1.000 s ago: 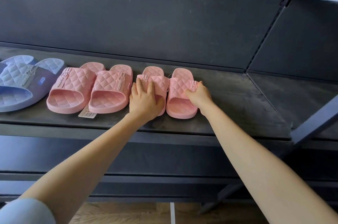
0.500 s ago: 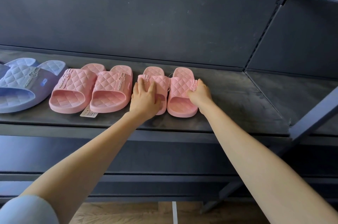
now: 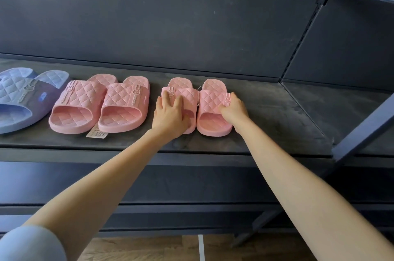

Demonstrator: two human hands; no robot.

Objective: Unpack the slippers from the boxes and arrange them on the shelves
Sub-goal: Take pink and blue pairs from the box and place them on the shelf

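Two small pink quilted slippers lie side by side on the dark shelf. My left hand lies over the left small slipper, fingers on its strap and thumb down into its opening. My right hand grips the right edge of the right small slipper, fingers curled round the strap by the bunny logo. A larger pink pair sits to the left with a paper tag under it. A blue pair lies at the far left, partly cut off.
The shelf has a dark back panel and a vertical divider at right, beyond which a second bay runs. A diagonal metal bar crosses the right front. Wooden floor shows below the lower shelf edge.
Both hands stay on the small pink pair, which has barely shifted on the shelf. The view has drifted slightly.
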